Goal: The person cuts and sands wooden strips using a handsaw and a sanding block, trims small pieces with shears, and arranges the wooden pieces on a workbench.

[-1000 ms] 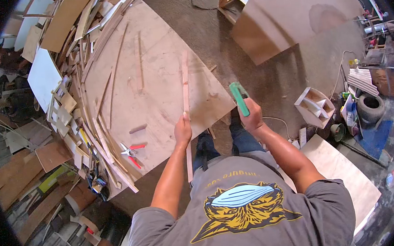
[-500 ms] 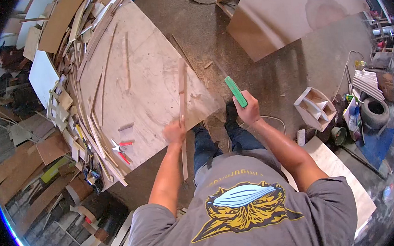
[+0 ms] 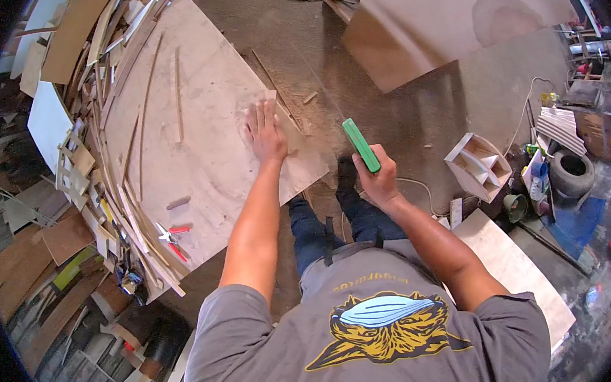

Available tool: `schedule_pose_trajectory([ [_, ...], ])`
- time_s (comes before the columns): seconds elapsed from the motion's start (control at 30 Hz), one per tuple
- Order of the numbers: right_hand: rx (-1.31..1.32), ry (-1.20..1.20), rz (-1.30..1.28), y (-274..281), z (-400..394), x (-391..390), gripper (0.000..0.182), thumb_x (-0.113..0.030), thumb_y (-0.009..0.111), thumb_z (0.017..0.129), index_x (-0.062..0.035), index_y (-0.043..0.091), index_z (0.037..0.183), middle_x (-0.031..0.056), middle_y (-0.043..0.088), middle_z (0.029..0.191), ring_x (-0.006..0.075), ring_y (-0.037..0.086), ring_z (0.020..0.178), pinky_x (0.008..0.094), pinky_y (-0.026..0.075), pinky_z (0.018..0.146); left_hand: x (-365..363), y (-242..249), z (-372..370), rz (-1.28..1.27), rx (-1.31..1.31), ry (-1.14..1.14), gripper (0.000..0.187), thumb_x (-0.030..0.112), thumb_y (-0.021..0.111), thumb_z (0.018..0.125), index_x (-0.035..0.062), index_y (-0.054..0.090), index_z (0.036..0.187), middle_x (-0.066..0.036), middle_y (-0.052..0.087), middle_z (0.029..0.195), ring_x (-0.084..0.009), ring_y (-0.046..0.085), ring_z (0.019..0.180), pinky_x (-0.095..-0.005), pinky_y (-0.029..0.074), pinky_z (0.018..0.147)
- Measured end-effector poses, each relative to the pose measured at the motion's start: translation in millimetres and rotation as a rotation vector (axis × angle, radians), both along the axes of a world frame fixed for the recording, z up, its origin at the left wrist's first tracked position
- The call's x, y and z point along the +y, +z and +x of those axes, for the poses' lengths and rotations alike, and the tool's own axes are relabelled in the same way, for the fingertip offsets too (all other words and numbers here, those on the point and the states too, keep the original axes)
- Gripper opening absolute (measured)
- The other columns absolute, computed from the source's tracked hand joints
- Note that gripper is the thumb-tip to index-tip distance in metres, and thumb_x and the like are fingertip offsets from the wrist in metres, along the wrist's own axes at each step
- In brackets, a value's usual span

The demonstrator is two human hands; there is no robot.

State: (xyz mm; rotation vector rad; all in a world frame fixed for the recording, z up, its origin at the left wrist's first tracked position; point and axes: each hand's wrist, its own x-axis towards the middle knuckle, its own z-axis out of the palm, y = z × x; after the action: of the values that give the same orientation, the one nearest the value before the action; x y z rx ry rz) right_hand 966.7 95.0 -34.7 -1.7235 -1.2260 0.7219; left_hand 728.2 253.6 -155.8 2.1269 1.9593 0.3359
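Observation:
My left hand (image 3: 267, 133) lies with fingers extended on the plywood tabletop (image 3: 216, 155), near its right edge. Under or beside those fingers shows the end of a wooden piece; most of it is hidden. My right hand (image 3: 379, 174) is closed around the green handle (image 3: 361, 145) of a saw, whose thin blade points up and away over the floor. Red-handled pliers (image 3: 173, 237) and a small wood offcut (image 3: 179, 202) rest on the tabletop, left of my left arm. A thin strip (image 3: 178, 93) lies farther up the board.
Wood scraps (image 3: 106, 77) pile along the tabletop's left side. A large brown panel (image 3: 436, 23) stands at the upper right. On the floor at right are a wooden compartment box (image 3: 477, 168), a tire (image 3: 572, 173) and a plywood sheet (image 3: 512, 268).
My left hand has moved up onto the tabletop and its fingers have spread. The long strip that hung over the near edge no longer shows there. The saw stays in my right hand.

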Motion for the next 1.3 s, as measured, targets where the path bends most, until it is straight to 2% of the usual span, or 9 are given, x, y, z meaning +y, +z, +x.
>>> schedule_pose_trajectory([
  [0.13, 0.061, 0.033, 0.0, 15.1, 0.4, 7.7, 0.019, -0.015, 0.073, 0.094, -0.0051, 0.058, 0.101, 0.0193, 0.064, 0.079, 0.0383, 0.069, 0.074, 0.0434, 0.053, 0.064, -6.8, 0.6, 10.7, -0.013, -0.032, -0.061, 0.052, 0.041, 0.039, 0.108, 0.0272, 0.04, 0.158, -0.008, 0.031, 0.167, -0.0385, 0.021, 0.155, -0.0553, 0.019, 0.124],
  [0.23, 0.095, 0.062, -0.028, 22.8, -4.9, 14.8, 0.021, -0.015, 0.073, 0.094, -0.0049, 0.057, 0.103, 0.0197, 0.064, 0.077, 0.0387, 0.07, 0.072, 0.0439, 0.053, 0.063, -5.2, -3.1, 12.7, 0.06, -0.151, 0.003, 0.051, 0.042, 0.039, 0.108, 0.0261, 0.042, 0.157, -0.014, 0.032, 0.166, -0.0396, 0.021, 0.155, -0.0552, 0.019, 0.123],
  [0.33, 0.096, 0.093, -0.007, 17.9, -12.0, 21.1, 0.021, -0.015, 0.073, 0.094, -0.0048, 0.057, 0.103, 0.0198, 0.064, 0.076, 0.04, 0.069, 0.072, 0.0444, 0.053, 0.062, 12.3, 2.3, 15.2, 0.017, -0.171, 0.201, 0.053, 0.047, 0.04, 0.107, 0.0268, 0.043, 0.157, -0.02, 0.03, 0.165, -0.0405, 0.016, 0.156, -0.0579, 0.016, 0.123],
  [0.43, 0.11, 0.127, 0.015, 17.4, -21.1, 25.3, 0.021, -0.016, 0.072, 0.094, -0.0043, 0.057, 0.102, 0.0199, 0.064, 0.077, 0.0416, 0.069, 0.072, 0.0445, 0.053, 0.062, 33.9, 12.0, 25.1, -0.035, -0.033, 0.312, 0.057, 0.055, 0.039, 0.106, 0.0326, 0.041, 0.157, -0.019, 0.027, 0.166, -0.0435, 0.014, 0.156, -0.0627, 0.014, 0.122],
  [0.63, 0.122, 0.147, 0.026, 14.5, -35.9, 28.3, 0.02, -0.015, 0.073, 0.094, -0.0038, 0.058, 0.1, 0.0194, 0.064, 0.077, 0.0405, 0.07, 0.073, 0.0434, 0.054, 0.062, 41.8, 6.6, 33.8, -0.15, 0.027, 0.38, 0.072, 0.074, 0.032, 0.099, 0.038, 0.029, 0.162, -0.014, 0.011, 0.172, -0.0434, 0.004, 0.157, -0.0688, 0.006, 0.12],
  [1.0, 0.11, 0.183, 0.031, 19.2, -39.5, 21.8, 0.018, -0.01, 0.074, 0.092, -0.0031, 0.059, 0.1, 0.0174, 0.064, 0.078, 0.0397, 0.07, 0.07, 0.0425, 0.054, 0.059, 45.8, 9.4, 36.3, -0.185, 0.072, 0.391, 0.074, 0.074, 0.032, 0.099, 0.0372, 0.026, 0.163, -0.015, 0.007, 0.172, -0.043, 0.0, 0.158, -0.0687, 0.004, 0.121],
  [1.1, 0.072, 0.191, 0.055, 26.4, -39.7, 21.9, 0.017, -0.008, 0.073, 0.092, -0.003, 0.058, 0.099, 0.0164, 0.065, 0.077, 0.0375, 0.071, 0.069, 0.041, 0.054, 0.059, 45.2, 7.6, 36.0, -0.178, 0.071, 0.393, 0.074, 0.074, 0.033, 0.099, 0.0375, 0.026, 0.162, -0.015, 0.007, 0.172, -0.0429, 0.0, 0.158, -0.0688, 0.004, 0.121],
  [1.2, 0.121, 0.184, 0.071, 28.0, -40.1, 19.6, 0.014, -0.003, 0.073, 0.092, -0.0008, 0.063, 0.1, 0.0153, 0.064, 0.078, 0.0264, 0.069, 0.064, 0.034, 0.05, 0.056, 45.5, 3.7, 35.3, -0.16, 0.069, 0.389, 0.074, 0.074, 0.034, 0.099, 0.0377, 0.027, 0.162, -0.015, 0.007, 0.172, -0.0427, -0.001, 0.158, -0.0689, 0.003, 0.121],
  [1.3, 0.145, 0.191, 0.07, 29.4, -40.9, 21.5, 0.014, -0.003, 0.073, 0.091, -0.0009, 0.063, 0.101, 0.0155, 0.063, 0.078, 0.0285, 0.069, 0.065, 0.0344, 0.051, 0.056, 45.1, 6.0, 35.8, -0.152, 0.057, 0.388, 0.073, 0.073, 0.035, 0.099, 0.0376, 0.027, 0.162, -0.015, 0.008, 0.172, -0.0429, -0.001, 0.158, -0.0692, 0.003, 0.121],
])
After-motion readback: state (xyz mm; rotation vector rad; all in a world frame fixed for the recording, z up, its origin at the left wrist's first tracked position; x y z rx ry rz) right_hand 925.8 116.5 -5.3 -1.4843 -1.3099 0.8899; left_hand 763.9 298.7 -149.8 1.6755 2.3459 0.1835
